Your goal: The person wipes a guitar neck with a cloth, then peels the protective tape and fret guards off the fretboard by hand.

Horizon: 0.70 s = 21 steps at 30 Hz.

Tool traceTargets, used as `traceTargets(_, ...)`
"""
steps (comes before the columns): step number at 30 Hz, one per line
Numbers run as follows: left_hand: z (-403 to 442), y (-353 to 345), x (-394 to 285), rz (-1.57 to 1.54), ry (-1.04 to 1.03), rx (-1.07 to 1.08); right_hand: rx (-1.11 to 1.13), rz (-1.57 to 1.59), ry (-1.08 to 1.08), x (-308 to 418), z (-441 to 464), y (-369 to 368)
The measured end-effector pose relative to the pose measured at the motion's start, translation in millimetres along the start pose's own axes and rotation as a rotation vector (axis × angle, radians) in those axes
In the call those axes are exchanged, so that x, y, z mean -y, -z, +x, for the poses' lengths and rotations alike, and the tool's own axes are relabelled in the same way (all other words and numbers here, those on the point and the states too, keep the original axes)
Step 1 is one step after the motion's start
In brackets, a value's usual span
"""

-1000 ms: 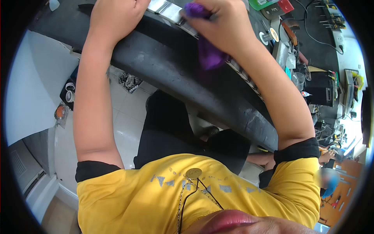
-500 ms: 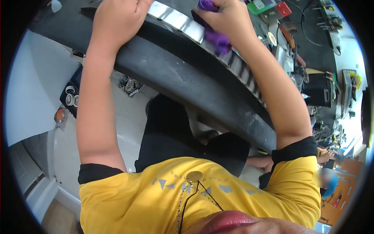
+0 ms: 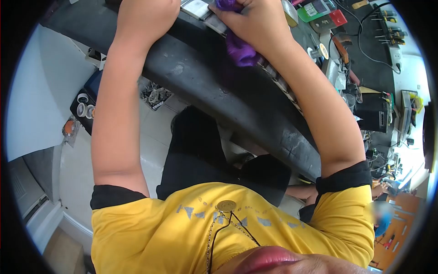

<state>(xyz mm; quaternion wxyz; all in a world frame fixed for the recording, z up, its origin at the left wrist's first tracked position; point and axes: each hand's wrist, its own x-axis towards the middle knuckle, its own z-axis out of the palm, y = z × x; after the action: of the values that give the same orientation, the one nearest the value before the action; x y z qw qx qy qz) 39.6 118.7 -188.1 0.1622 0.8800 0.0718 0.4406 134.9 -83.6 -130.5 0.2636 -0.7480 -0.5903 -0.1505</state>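
A long strip of shiny, segmented metal [image 3: 197, 8] lies along the dark bench, running from the top of the view down to the right behind my right forearm. My left hand [image 3: 149, 18] is closed in a fist at the strip's left end, its fingertips out of sight. Bunched in my right hand [image 3: 255, 23] is a purple cloth [image 3: 240, 51], pressed against the strip with my thumb toward the metal. Part of the cloth hangs below my palm over the bench's front side.
The dark bench [image 3: 200, 75] has a rounded front edge before my lap. To the right are a green bottle [image 3: 312, 10], a wire spool [image 3: 323, 51], a black box [image 3: 372, 112] and racked screwdrivers [image 3: 393, 34]. Another person with a blue head covering [image 3: 384, 219] is at far right.
My right hand and the purple cloth have moved left along the strip, closer to my left hand. The strip and bench edge sit slightly higher in view, and my left hand has shifted slightly up and right.
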Motion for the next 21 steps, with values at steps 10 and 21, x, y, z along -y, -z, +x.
traceTargets(10,4,2,6,-0.018,-0.058,-0.012,0.058,0.054,0.106,16,-2,4)
traceTargets(21,22,19,64,-0.235,-0.059,0.118,-0.079,-0.022,-0.218,-7,23,-8)
